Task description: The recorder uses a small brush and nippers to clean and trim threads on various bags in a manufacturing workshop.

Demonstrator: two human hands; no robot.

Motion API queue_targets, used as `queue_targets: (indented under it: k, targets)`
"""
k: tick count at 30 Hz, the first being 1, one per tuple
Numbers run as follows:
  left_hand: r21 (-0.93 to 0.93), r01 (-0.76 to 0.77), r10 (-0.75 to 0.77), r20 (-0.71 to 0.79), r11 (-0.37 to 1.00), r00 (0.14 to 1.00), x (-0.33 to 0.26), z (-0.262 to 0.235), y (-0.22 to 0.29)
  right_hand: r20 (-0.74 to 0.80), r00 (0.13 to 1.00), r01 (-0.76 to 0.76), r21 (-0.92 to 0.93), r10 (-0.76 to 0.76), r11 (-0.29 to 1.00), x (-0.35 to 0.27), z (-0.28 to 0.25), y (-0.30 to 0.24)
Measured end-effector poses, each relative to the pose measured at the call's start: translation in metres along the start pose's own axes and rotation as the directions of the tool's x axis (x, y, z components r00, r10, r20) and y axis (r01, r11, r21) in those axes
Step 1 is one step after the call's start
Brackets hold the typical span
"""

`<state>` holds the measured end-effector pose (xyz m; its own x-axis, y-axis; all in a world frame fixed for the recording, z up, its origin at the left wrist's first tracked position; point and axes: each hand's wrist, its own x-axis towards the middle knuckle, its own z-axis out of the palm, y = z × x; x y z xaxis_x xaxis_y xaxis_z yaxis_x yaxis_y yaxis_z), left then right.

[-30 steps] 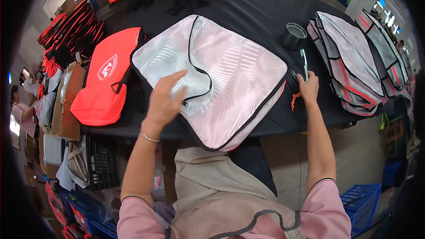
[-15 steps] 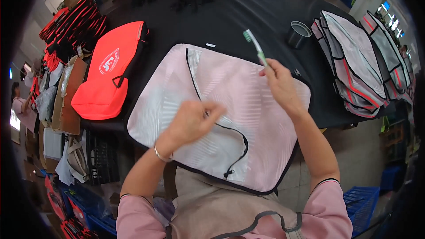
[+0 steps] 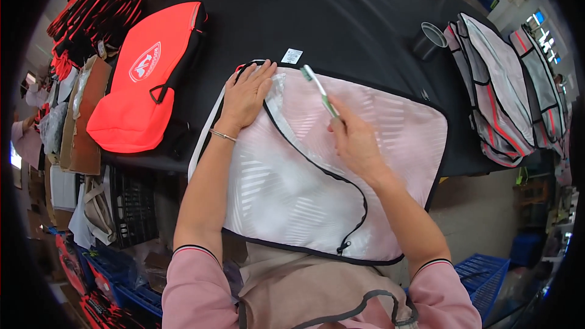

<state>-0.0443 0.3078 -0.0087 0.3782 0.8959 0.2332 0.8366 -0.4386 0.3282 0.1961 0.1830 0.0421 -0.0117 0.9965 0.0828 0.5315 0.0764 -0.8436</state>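
Since half a second ago the left hand (image 3: 247, 94) has slid from the middle of the pink bag panel (image 3: 317, 170) up to its far left corner, and the right hand (image 3: 353, 143) has come inward with the toothbrush (image 3: 319, 90), whose head now sits over the panel's top edge. One pink, shiny striped panel lies flat on the black bench (image 3: 341, 18), its near edge overhanging toward the person; it has black piping round the rim and a black zipper (image 3: 317, 167) curving from the top left down to a pull near the bottom edge. The left hand's fingers lie spread flat, pressing the panel and gripping nothing; the right hand's fingers are closed round the one green-and-white toothbrush. One small white rectangular label (image 3: 292, 56) lies on the bench just beyond the panel. One orange-red bag (image 3: 146, 79) with a white shield-shaped emblem lies to the left, one dark metal cup (image 3: 428, 39) stands to the right, and beside it is a stack of grey bags (image 3: 496, 91) with red trim.
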Motion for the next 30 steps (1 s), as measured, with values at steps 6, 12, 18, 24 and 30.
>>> queue_targets:
  k: [6,12,18,24,30]
  targets:
    - [0.022,0.052,-0.049,-0.107,0.998,0.993,-0.002,0.013,0.025,0.017,0.999,0.048,-0.558,-0.046,0.828,-0.017,0.056,-0.003]
    - [0.023,0.045,-0.041,-0.157,0.999,0.987,-0.002,0.018,0.026,-0.054,0.995,0.029,-0.657,-0.085,0.754,0.012,0.076,-0.018]
    - [-0.008,0.073,-0.074,-0.148,0.997,0.986,-0.005,0.021,0.022,0.103,0.993,0.033,-0.714,0.059,0.699,-0.012,0.088,-0.023]
    - [0.014,0.038,-0.035,-0.204,0.999,0.978,0.000,0.021,0.028,-0.033,0.998,0.012,-0.651,-0.044,0.759,0.013,0.079,-0.021]
    - [0.019,0.057,-0.052,-0.201,0.998,0.978,-0.002,0.020,0.025,0.019,1.000,0.021,-0.670,-0.011,0.742,-0.002,0.079,-0.033]
